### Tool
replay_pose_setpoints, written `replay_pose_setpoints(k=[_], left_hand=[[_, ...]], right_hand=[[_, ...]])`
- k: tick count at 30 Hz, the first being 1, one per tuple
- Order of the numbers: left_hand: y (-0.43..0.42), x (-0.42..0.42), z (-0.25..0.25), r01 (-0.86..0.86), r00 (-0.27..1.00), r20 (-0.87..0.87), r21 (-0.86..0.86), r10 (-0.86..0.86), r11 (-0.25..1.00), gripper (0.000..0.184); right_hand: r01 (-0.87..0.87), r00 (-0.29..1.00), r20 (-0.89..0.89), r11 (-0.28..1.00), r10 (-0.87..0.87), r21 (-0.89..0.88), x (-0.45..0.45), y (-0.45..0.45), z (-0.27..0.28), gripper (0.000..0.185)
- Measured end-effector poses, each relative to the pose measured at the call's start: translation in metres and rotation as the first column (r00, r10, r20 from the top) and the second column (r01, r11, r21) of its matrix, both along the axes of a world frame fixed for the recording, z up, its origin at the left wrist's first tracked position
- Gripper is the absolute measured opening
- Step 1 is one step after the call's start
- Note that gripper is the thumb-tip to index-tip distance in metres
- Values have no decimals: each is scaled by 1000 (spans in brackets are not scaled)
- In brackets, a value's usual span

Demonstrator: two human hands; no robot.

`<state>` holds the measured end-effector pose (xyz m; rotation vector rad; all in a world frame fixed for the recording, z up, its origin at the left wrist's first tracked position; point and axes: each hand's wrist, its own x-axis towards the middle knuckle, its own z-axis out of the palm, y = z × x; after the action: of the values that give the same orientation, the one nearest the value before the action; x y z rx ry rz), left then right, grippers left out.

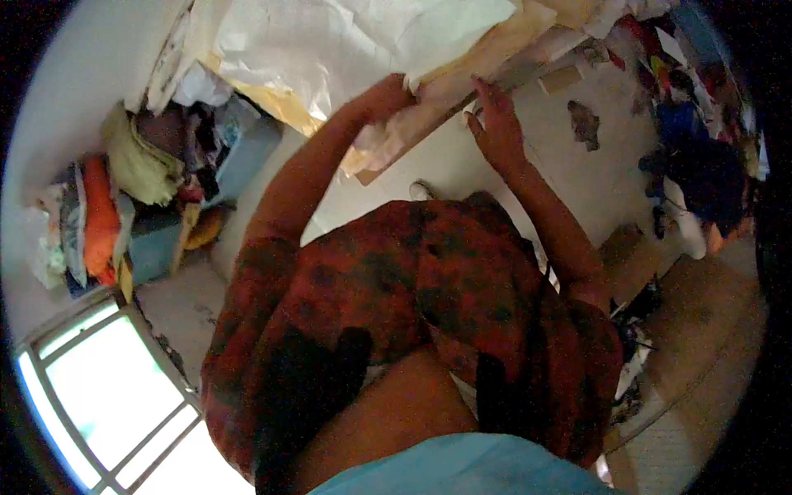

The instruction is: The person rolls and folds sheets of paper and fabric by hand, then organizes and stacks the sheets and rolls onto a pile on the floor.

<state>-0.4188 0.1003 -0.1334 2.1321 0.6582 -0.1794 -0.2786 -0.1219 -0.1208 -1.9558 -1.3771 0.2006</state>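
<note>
A large crinkled white sheet (363,37), like plastic or paper, lies across the table at the top of the view. Yellowish-brown paper (285,106) shows beneath it. My left hand (389,97) is at the sheet's near edge, its fingers closed on that edge; the fingertips are partly hidden. To the right, my right hand (499,132) hovers just off the table's edge, thumb and fingers apart, with nothing seen in it. Pale, crumpled material (375,148) hangs along the table's front edge below my left hand.
Folded cloths, including an orange one (99,219) and an olive one (144,161), are piled at left beside a blue box (247,148). Dark clothes (705,177) heap up at right. A dark scrap (584,125) lies on the floor. A bright window (115,396) is at lower left.
</note>
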Motion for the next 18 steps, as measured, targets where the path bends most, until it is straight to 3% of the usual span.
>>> replay_pose_setpoints(k=[2, 3, 5, 6, 9, 11, 12, 13, 15, 16, 18], left_hand=[[2, 3, 35, 133, 987, -109, 146, -118, 980, 39], [3, 4, 47, 84, 995, -56, -71, -88, 994, 39], [7, 7, 65, 9, 999, 32, -478, 8, 879, 40], [8, 9, 72, 16, 1000, -6, -473, -21, 881, 41], [13, 11, 68, 6, 995, -86, -458, -51, 889, 44], [14, 4, 42, -52, 995, -95, -467, 8, 883, 46], [13, 0, 54, -75, 989, -149, -428, 12, 901, 48], [7, -1, 78, -92, 979, -201, -383, 14, 919, 49], [23, -13, 27, -16, 983, -176, -342, -47, 939, 55], [21, -21, 18, 13, 988, -151, -101, -28, 995, 55], [13, -35, 5, 62, 993, -114, 382, -19, 922, 54]], right_hand=[[-70, 920, 386, 997, 69, -10, 16, -2, -1, 56], [-109, 823, 558, 994, 100, -17, 27, 1, -2, 59], [-212, 668, 721, 976, 185, -54, 49, 14, 0, 62], [-263, 577, 787, 962, 219, -75, 59, 22, 3, 64], [-446, 518, 791, 892, 325, -74, 83, 60, 16, 65], [-557, 509, 796, 830, 327, 16, 96, 90, 18, 67], [-616, 505, 795, 786, 336, 60, 97, 108, 23, 67], [-615, 444, 794, 786, 416, -68, 95, 114, 29, 66], [-584, 301, 735, 727, 608, -362, 96, 132, 32, 64], [-538, 221, 684, 672, 695, -509, 96, 137, 29, 63], [-616, 230, 620, 605, 751, -505, 95, 137, 17, 56]])
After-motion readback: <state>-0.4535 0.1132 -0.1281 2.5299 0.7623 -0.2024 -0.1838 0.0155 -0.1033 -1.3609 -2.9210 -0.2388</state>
